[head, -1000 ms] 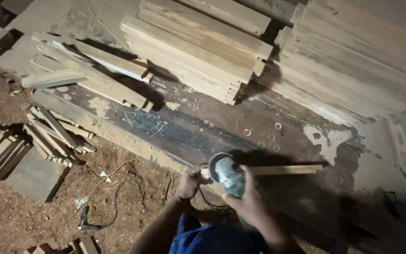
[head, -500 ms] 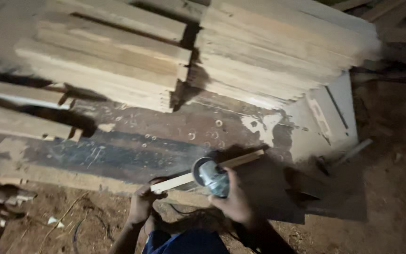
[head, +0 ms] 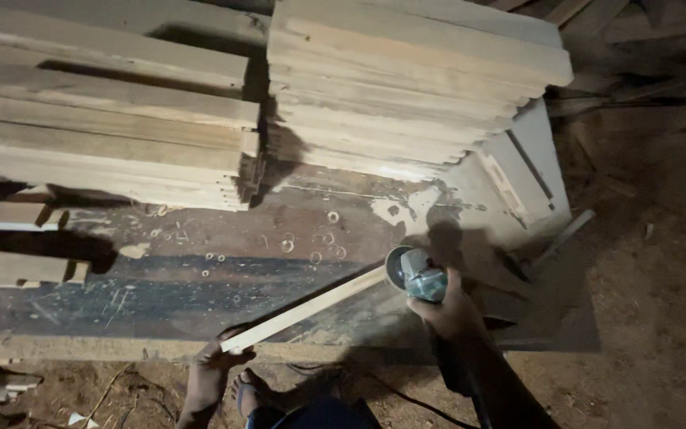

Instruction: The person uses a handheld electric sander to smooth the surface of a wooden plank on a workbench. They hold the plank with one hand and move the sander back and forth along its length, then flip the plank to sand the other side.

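The right hand point(head: 454, 311) is closed around a teal-bodied angle grinder with a round disc point(head: 413, 272), its disc against the far end of a long pale wooden strip point(head: 305, 311). The left hand point(head: 210, 372) grips the strip's near end. The strip lies slanted across the dark, scarred bench point(head: 200, 286), below stacked pale planks point(head: 391, 95).

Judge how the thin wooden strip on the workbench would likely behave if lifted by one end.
The wooden strip is long and slender, so probably light and slightly springy. Its flat faces suggest it would slide rather than roll. The left hand grips one end.
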